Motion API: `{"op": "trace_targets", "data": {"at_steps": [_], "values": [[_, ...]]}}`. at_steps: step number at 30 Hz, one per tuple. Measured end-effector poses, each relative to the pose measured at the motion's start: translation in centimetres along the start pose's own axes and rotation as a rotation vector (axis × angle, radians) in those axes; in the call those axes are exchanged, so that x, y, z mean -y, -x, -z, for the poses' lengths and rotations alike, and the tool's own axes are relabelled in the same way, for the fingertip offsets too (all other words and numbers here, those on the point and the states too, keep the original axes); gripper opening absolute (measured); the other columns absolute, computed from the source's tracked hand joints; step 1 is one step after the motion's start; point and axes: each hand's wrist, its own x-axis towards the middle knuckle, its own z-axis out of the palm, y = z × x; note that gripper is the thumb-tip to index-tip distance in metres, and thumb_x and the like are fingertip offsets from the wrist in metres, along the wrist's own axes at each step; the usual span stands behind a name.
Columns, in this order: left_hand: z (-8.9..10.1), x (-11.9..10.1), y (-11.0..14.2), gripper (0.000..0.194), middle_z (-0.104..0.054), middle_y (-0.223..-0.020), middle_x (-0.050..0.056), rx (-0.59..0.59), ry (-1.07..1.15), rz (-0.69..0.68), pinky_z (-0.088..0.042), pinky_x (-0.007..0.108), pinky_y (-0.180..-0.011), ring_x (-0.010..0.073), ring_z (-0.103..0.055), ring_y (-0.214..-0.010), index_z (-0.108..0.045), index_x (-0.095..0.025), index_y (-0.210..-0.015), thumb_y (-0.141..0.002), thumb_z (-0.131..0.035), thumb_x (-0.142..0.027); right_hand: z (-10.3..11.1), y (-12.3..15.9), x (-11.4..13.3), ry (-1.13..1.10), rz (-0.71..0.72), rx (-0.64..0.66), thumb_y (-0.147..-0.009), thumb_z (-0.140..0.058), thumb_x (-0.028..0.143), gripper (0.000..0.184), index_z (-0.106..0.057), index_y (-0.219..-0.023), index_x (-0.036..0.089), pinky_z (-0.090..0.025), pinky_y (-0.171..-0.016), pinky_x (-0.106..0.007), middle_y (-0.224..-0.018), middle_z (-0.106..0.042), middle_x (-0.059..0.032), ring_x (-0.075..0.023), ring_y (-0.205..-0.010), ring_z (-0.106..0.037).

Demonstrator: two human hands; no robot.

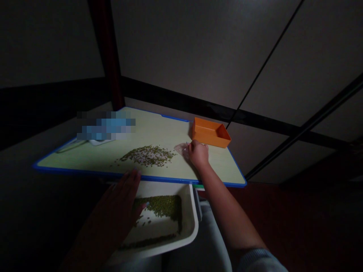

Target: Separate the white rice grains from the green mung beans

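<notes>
The right hand (199, 154) pinches one translucent plastic piece (181, 149) beside one green-brown seed pile (147, 155), while the left hand (121, 200), thumb spread wide, overhangs one white rectangular tray (193, 223).

A blue-edged pale tabletop (159, 130) bears scattered green pieces (149, 155) and an orange box (210, 139)

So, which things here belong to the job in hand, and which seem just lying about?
In the job:
- right hand, holding a clear piece
- left hand
- green grains, on the table
- white bin, holding more grains

Apparently lying about:
- blurred blue item
- orange box, perhaps job-related
</notes>
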Motion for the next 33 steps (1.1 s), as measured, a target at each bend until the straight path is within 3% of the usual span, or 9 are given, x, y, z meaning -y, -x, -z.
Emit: {"op": "trace_targets", "data": {"at_steps": [11,16,25,33], "values": [[0.3,0.0,0.0,0.079,-0.044,-0.151,0.019,0.039,-0.004,0.005,-0.042,0.05,-0.105,0.0325,-0.044,-0.138,-0.008,-0.014,-0.152,-0.088,-0.035,-0.052,-0.2,-0.3,-1.2,0.104,-0.124,-0.021,-0.096,-0.046,0.039,0.031,-0.064,-0.098,0.014,-0.034,-0.083,-0.035,-0.093,-0.074,-0.0171,-0.0244,-0.089,-0.068],[0.4,0.0,-0.1,0.08,-0.044,-0.151,0.018,0.037,-0.006,0.0,-0.042,0.05,-0.104,0.0322,-0.045,-0.137,-0.007,-0.014,-0.152,-0.088,-0.037,-0.051,-0.2,-0.2,-1.4,0.01,-0.143,-0.042,-0.096,-0.045,0.039,0.029,-0.064,-0.095,0.016,-0.034,-0.078,-0.032,-0.089,-0.074,-0.0127,-0.0224,-0.084,-0.067],[0.1,0.1,0.3,0.079,-0.041,-0.153,0.019,0.059,0.006,0.006,-0.04,0.051,-0.106,0.0333,-0.042,-0.14,-0.012,-0.012,-0.151,-0.088,-0.035,-0.053,-1.0,0.3,-1.2,-0.258,0.216,-0.005,-0.098,-0.044,0.03,0.024,-0.064,-0.091,0.019,-0.034,-0.069,-0.022,-0.087,-0.071,-0.0031,-0.0136,-0.079,-0.061],[0.4,0.0,0.1,0.079,-0.044,-0.151,0.019,0.066,0.003,0.001,-0.04,0.051,-0.106,0.0335,-0.044,-0.138,-0.019,-0.011,-0.15,-0.087,-0.034,-0.057,-0.3,0.3,-0.4,-0.032,0.049,-0.053,-0.099,-0.042,0.033,0.029,-0.066,-0.094,0.017,-0.033,-0.073,-0.029,-0.089,-0.072,-0.0098,-0.0198,-0.081,-0.062]]}}
